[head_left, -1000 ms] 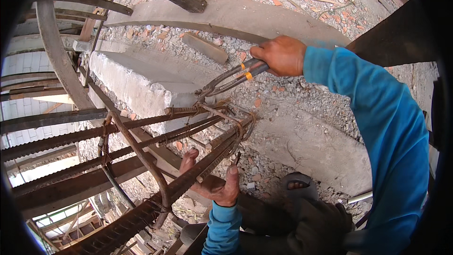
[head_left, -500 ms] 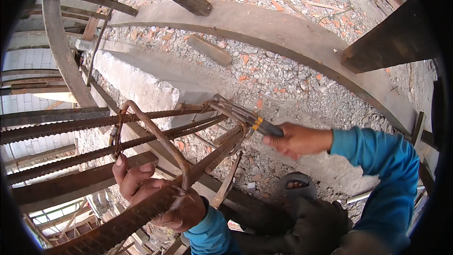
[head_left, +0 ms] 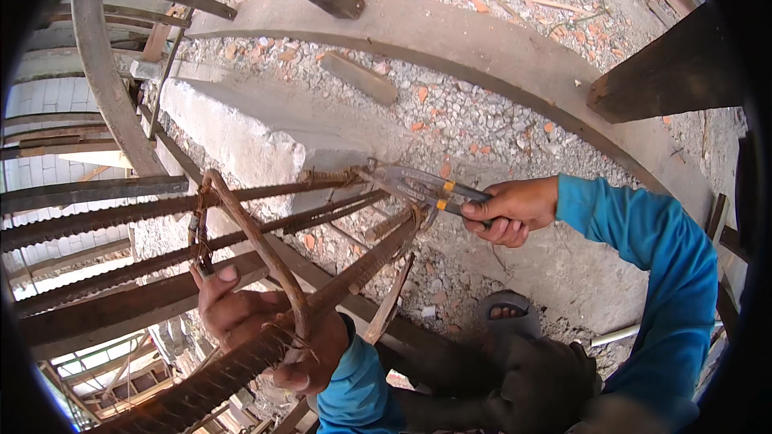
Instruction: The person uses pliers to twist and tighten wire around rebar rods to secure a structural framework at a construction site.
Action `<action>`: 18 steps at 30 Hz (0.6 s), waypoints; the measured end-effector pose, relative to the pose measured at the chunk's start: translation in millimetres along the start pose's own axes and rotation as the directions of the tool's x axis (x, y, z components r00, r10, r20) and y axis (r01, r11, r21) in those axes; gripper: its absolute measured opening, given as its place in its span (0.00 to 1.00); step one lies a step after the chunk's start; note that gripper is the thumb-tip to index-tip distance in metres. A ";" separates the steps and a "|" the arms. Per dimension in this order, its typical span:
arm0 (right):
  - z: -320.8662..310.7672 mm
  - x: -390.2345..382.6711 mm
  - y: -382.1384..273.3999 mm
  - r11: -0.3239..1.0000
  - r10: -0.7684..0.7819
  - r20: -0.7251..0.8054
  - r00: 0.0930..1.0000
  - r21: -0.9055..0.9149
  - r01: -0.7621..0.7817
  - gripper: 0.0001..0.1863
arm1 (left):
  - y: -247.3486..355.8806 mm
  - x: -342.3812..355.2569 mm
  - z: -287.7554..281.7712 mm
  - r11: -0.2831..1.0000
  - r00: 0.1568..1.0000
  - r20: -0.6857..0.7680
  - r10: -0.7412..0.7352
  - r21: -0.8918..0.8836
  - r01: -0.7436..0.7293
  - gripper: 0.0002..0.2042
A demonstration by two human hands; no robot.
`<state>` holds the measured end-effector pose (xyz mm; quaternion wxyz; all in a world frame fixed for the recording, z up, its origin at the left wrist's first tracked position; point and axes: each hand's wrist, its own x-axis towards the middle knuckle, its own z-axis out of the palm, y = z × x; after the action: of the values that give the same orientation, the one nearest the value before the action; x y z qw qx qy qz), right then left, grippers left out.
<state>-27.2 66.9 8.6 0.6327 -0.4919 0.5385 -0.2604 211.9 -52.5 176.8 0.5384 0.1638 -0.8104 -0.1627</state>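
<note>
My right hand (head_left: 515,210) is closed around the dark handles of tying pincers (head_left: 412,183) with yellow bands. The handles are slightly spread. The jaws reach the tied end of the rusty rebar cage, beside a wire tie (head_left: 354,175); whether they grip wire cannot be made out. My left hand (head_left: 245,317) is closed on the bent stirrup (head_left: 261,247), thumb and finger near its left leg. A thick ribbed rebar (head_left: 201,374) crosses in front of that hand and hides part of the palm.
A broken concrete block (head_left: 233,128) lies behind the cage. Timber posts (head_left: 671,72) stand at the far side and right, near a curved concrete edge (head_left: 482,68). Gravel and brick bits cover the ground. My sandalled foot (head_left: 508,313) is below.
The pincers have turned, and their handles are now apart. My right hand has shifted slightly up, its fingers now curled below the handles. My left hand has barely moved along the stirrup.
</note>
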 end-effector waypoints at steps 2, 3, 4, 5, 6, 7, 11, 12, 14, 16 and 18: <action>-34.9 -0.3 8.2 0.971 -0.017 -0.050 0.999 -0.238 0.005 0.11 | 5.5 -2.8 13.8 0.996 0.994 -0.095 -0.061 -0.075 0.054 0.19; -67.7 8.6 8.0 0.801 -0.170 -0.241 0.956 -0.599 -0.009 0.12 | 5.9 -5.9 23.4 0.990 0.986 -0.142 -0.093 -0.115 0.077 0.19; -95.8 19.7 3.2 0.550 -0.416 -0.391 0.821 -0.827 -0.116 0.13 | 6.0 -5.8 28.3 0.994 0.978 -0.179 -0.106 -0.029 0.102 0.23; -110.7 28.3 -8.4 0.543 -0.418 -0.396 0.818 -0.831 -0.124 0.13 | 1.8 -2.9 29.2 0.998 0.978 -0.198 -0.067 -0.011 0.067 0.25; -120.6 38.3 -22.9 0.474 -0.464 -0.356 0.811 -0.873 -0.112 0.10 | -2.3 1.0 27.0 0.999 0.975 -0.221 -0.028 0.013 0.032 0.26; -121.9 47.5 -26.3 0.414 -0.494 -0.310 0.812 -0.905 -0.094 0.08 | -7.9 2.1 27.3 0.999 0.971 -0.239 0.005 0.041 0.005 0.28; -22.5 14.7 -4.9 0.792 -0.286 -0.368 0.885 -0.610 0.002 0.10 | -4.6 5.9 25.1 0.998 0.972 -0.232 0.021 0.059 -0.007 0.26; -5.1 4.5 -5.0 0.876 -0.217 -0.312 0.925 -0.481 0.043 0.11 | -3.4 5.4 24.6 0.999 0.976 -0.210 0.048 0.034 -0.042 0.25; 3.2 1.1 -14.8 0.986 -0.012 -0.081 0.997 -0.165 -0.001 0.14 | -1.4 2.1 17.9 0.999 0.973 -0.229 0.032 0.042 -0.023 0.25; -9.6 8.1 -18.3 0.901 0.075 -0.231 0.970 -0.402 -0.165 0.17 | 2.1 3.5 37.3 0.998 0.932 -0.362 0.026 0.060 -0.005 0.25; -29.7 48.3 21.9 0.790 0.005 -0.552 0.834 -0.509 -0.341 0.18 | -0.4 2.4 50.4 0.997 0.925 -0.379 0.010 0.076 0.020 0.25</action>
<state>-45.7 23.5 -29.8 0.2996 -0.5193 0.7875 -0.1426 164.3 -49.6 160.1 0.6776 0.2152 -0.6965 -0.0973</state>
